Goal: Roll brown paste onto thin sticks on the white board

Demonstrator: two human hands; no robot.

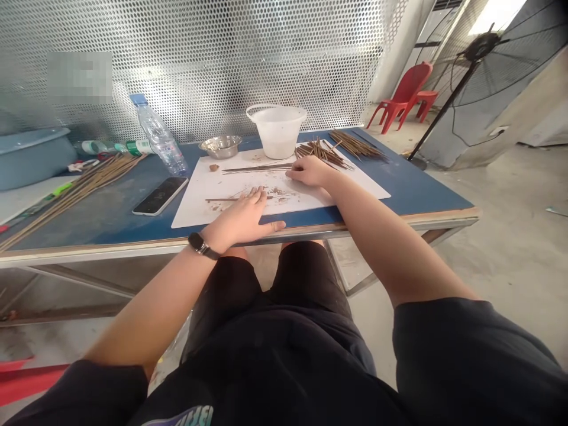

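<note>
left hand (242, 219) open, flat over a stick (224, 200) | right hand (310, 171) open, seemingly touching a second stick (260, 168) | both on white sheet (195, 207) | two laid out, more sticks (322, 152) left heaped beyond, on the counter (412, 195)

The person wears a dark, short-sleeved cloth top (266, 384). Its wide sleeves (479, 355) show in the lower corners of the frame. A bit of pale print (181, 417) sits at the bottom edge. Black cloth shorts (270, 284) show in the middle. A black strap watch (202, 245) sits just above the left hand (239, 219).
</note>
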